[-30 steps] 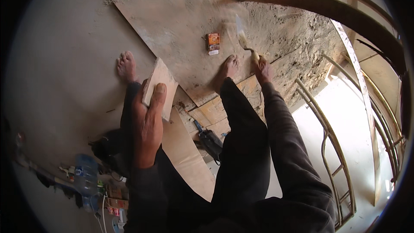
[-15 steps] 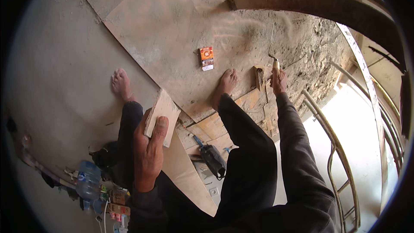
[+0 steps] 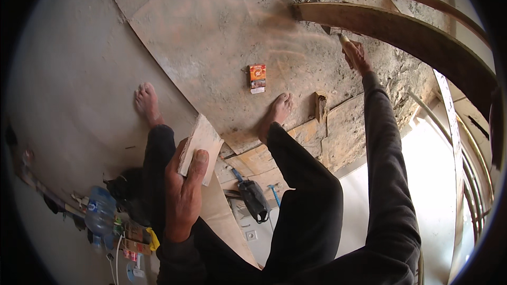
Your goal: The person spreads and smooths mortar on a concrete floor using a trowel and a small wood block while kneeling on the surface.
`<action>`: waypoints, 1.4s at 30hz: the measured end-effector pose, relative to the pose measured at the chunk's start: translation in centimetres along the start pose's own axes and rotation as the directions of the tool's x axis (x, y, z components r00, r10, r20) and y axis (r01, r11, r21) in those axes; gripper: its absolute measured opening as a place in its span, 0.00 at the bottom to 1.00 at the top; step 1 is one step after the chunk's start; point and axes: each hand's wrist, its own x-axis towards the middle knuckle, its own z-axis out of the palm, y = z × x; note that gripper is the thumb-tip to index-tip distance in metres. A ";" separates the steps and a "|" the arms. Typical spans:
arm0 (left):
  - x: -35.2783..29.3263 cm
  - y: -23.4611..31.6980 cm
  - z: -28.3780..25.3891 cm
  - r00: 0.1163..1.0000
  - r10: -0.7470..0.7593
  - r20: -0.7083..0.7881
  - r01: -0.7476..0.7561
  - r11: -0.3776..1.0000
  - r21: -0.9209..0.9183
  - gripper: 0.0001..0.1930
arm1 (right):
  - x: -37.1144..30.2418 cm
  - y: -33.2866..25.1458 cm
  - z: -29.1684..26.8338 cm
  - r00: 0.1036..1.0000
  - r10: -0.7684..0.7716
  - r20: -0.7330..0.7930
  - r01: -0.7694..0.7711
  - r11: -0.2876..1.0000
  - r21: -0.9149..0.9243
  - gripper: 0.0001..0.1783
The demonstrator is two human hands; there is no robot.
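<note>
In my left hand (image 3: 184, 200) is a pale, flat, rough-edged slab (image 3: 205, 142), gripped between thumb and fingers above my left knee. My right arm stretches far forward. The right hand (image 3: 357, 58) is closed round the light handle of a trowel (image 3: 344, 40). Its metal blade passes beneath the near end of a curved wooden strip (image 3: 380, 17), which hides part of it. Under the blade lies a dusty board surface (image 3: 222, 47) with crumbs of grey mortar. A small orange and white packet (image 3: 257, 78) rests on that surface, ahead of my bare right foot.
A short wooden block (image 3: 320, 106) is right of my right foot. Below it are a dark bag (image 3: 253, 200) and a blue-handled tool (image 3: 274, 194). A large clear water bottle (image 3: 100, 211) is at lower left among clutter. Curved rails (image 3: 470, 169) line the right side.
My right hand has moved forward and slightly right with the trowel, bringing its blade under the curved strip. The left hand still holds the slab in nearly the same place.
</note>
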 end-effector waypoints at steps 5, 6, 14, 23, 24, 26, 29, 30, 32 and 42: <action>0.4 0.5 0.7 0.999 -0.040 -0.030 0.040 0.999 -0.007 0.18 | 2.4 0.0 1.2 0.976 -0.114 -0.184 0.034 0.920 -0.392 0.30; 0.4 0.5 0.8 0.998 -0.041 -0.040 0.041 0.999 -0.003 0.18 | 2.7 0.6 1.4 0.957 -0.188 -0.220 0.058 0.869 -0.491 0.33; 1.2 0.6 1.5 0.999 -0.001 -0.036 0.001 1.000 0.000 0.18 | 1.8 9.4 0.5 0.694 0.208 -0.690 -0.294 0.956 -0.008 0.32; 0.8 0.6 0.9 0.998 -0.048 -0.046 0.050 0.998 0.040 0.19 | 7.8 6.3 2.0 0.837 -0.469 -0.283 0.161 0.705 -0.691 0.28; 1.0 0.5 1.0 0.998 -0.041 -0.040 0.042 0.998 0.038 0.19 | 9.8 8.8 1.0 0.751 -0.611 -0.249 0.191 0.563 -0.804 0.28; 1.5 0.1 1.6 1.000 -0.019 -0.007 0.019 0.999 -0.039 0.19 | 12.4 13.7 -4.2 0.562 -0.790 -0.246 0.193 0.414 -0.889 0.29; 1.1 0.7 1.0 0.997 -0.059 -0.046 0.060 0.998 0.020 0.19 | 12.2 14.8 1.7 0.560 -0.672 -0.484 0.010 0.590 -0.808 0.30; 1.2 0.9 1.0 0.999 -0.042 -0.021 0.042 0.999 -0.004 0.19 | 12.6 15.6 -2.3 0.699 -0.463 -0.545 -0.073 0.712 -0.698 0.30; 1.3 0.3 1.1 1.000 -0.014 -0.025 0.013 0.999 -0.047 0.19 | 11.6 16.1 -8.7 0.788 -0.216 -0.576 -0.189 0.805 -0.562 0.28; 1.5 0.5 1.4 0.997 -0.067 -0.050 0.067 0.998 -0.005 0.19 | 10.4 6.6 -0.6 0.821 -0.303 -0.484 -0.074 0.784 -0.617 0.24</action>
